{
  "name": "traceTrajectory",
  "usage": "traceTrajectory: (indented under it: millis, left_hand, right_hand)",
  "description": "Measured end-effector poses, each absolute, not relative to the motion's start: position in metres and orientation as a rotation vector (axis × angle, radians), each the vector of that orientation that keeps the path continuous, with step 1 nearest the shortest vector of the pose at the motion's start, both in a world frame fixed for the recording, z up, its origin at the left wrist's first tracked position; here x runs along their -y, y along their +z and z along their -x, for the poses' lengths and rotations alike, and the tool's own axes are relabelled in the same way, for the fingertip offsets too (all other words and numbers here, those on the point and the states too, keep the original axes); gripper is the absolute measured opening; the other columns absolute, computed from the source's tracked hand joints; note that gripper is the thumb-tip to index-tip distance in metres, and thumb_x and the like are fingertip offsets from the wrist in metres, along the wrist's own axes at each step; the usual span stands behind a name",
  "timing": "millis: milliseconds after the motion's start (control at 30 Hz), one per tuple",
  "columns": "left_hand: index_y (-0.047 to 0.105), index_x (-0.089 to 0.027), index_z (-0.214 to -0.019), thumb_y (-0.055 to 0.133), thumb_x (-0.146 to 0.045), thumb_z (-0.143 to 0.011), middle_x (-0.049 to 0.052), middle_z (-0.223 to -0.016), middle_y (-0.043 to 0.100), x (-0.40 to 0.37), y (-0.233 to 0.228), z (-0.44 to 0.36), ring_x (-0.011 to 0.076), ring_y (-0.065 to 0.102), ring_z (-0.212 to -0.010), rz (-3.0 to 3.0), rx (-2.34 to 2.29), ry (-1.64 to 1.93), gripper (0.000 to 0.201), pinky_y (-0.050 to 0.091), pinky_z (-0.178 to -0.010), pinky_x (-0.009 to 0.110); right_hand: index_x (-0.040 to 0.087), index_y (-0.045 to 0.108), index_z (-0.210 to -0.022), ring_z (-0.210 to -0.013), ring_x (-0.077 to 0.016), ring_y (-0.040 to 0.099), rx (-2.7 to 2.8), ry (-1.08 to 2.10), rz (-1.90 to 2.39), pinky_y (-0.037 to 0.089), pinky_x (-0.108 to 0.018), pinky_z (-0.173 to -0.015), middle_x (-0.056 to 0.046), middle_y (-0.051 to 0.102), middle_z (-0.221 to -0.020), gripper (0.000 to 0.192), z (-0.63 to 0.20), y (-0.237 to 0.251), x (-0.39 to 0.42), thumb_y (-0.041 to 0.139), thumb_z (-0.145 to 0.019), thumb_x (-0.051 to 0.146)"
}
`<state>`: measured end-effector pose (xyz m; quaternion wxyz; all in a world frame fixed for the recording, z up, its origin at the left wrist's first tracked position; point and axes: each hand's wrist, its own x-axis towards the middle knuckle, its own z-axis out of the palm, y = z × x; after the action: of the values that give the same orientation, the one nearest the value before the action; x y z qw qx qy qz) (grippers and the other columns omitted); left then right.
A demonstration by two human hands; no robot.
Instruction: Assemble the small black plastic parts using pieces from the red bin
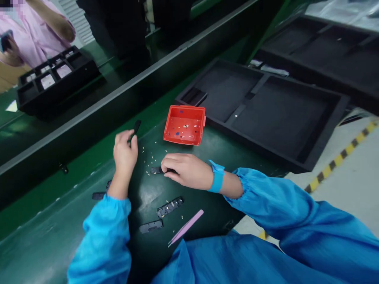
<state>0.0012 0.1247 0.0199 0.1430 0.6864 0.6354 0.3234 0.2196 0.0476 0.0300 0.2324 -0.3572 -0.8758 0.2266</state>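
Flat, black strip (156, 170) lengthwise left-right, right hand (186, 170) pinching

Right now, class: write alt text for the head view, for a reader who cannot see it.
Two hands in blue sleeves work at a green bench: the left hand holds a black tool, the right hand pins a small black part. A red tray and pink tweezers lie nearby.

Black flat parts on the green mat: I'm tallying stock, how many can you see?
5: one under the right hand, two near the tweezers, two by the left sleeve. Hands may hide more.
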Motion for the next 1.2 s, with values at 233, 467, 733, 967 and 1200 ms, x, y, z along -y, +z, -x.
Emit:
traceTrajectory:
  millis: [233,467,733,967,1200]
  left_hand:
    - [0.071,-0.010,-0.107,0.055,-0.024,-0.091,0.024,-0.124,0.061,-0.220,-0.004,-0.024,0.0425,0.052,-0.121,-2.264,-1.935,0.421,0.026,0.037,-0.105,0.055]
    - [0.064,-0.016,-0.083,0.059,-0.019,-0.084,0.012,-0.093,0.066,-0.190,0.022,-0.005,0.0275,0.065,-0.092,-1.871,-1.853,0.976,0.006,0.050,-0.094,0.044]
    - [0.066,-0.018,-0.106,0.079,-0.021,-0.071,-0.001,-0.081,0.069,-0.063,0.023,0.002,0.0133,0.071,-0.075,-0.733,-1.270,1.233,0.038,0.061,-0.076,0.028]
    - [0.072,-0.014,-0.100,0.084,-0.027,-0.073,0.006,-0.094,0.077,-0.035,0.010,-0.006,0.0168,0.076,-0.087,-0.590,-1.264,1.362,0.032,0.060,-0.085,0.028]
    - [0.071,-0.018,-0.105,0.081,-0.032,-0.078,0.004,-0.092,0.074,-0.025,0.000,-0.013,0.0169,0.074,-0.084,-1.111,-1.390,1.106,0.032,0.059,-0.082,0.027]
  right_hand:
    - [0.018,0.062,-0.100,-0.090,-0.0169,0.057,2.709,0.553,0.551,0.045,-0.031,-0.082,-0.006,0.069,-0.101,0.016,-0.229,0.036,-0.006,0.047,-0.103,0.020]
    - [0.019,0.064,-0.098,-0.090,-0.0183,0.058,2.859,0.552,0.471,0.044,-0.033,-0.073,-0.004,0.069,-0.103,0.016,-0.219,0.022,0.010,0.050,-0.102,0.025]
    - [0.017,0.064,-0.101,-0.088,-0.0193,0.061,2.442,0.805,0.840,0.048,-0.032,-0.076,-0.008,0.067,-0.103,0.027,-0.204,0.040,-0.038,0.068,-0.092,0.041]
    - [0.018,0.055,-0.092,-0.065,-0.0099,0.058,1.680,1.391,1.080,0.049,-0.024,-0.064,0.004,0.060,-0.075,0.021,-0.174,0.005,-0.085,0.073,-0.081,0.020]
    - [0.018,0.062,-0.099,-0.070,-0.0108,0.060,1.747,1.345,0.940,0.053,-0.026,-0.068,-0.001,0.062,-0.084,0.009,-0.181,0.004,-0.076,0.060,-0.090,0.019]
